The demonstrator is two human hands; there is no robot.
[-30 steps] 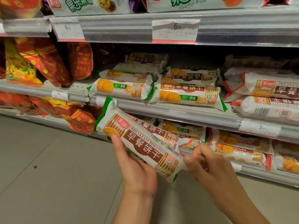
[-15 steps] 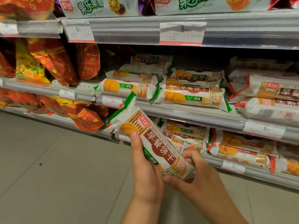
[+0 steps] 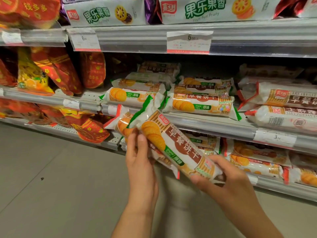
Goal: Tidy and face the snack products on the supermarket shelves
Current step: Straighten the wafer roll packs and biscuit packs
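Biscuit packet in white plastic film with a green end and brown label sits tilted between both hands, in front of the shelves. Left hand wraps its upper part, thumb on the printed biscuits, fingers also closed on a second, red-edged white biscuit packet behind it. Right hand pinches the lower end. Beyond — grey metal shelves with paper price tags carry matching rolls, red snack bags at left, above a plain grey floor.

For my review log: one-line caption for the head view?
Both hands hold a green-edged biscuit pack tilted before stocked snack shelves.
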